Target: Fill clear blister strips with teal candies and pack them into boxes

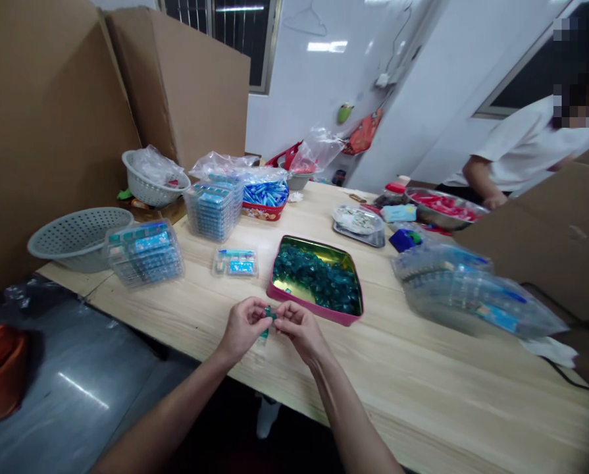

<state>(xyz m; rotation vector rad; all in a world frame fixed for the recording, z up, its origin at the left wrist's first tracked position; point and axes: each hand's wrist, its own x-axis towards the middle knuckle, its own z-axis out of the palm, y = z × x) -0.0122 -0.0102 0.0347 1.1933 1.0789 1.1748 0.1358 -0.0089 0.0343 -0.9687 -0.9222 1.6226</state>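
Head: pale table (422, 368), white wall (299, 92).

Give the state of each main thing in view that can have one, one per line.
Left hand: closed on small green piece
Right hand: closed on the same piece
Pink tin: open, partly filled with dark green pieces
Metal bowl: open, holding red items
Leftmost grey basket: upright, open-topped

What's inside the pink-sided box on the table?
A heap of small dark-teal pieces in the pink-sided box. Bare gold lining shows near the front-left corner. The heap covers much of the floor; anything beneath can't be seen.
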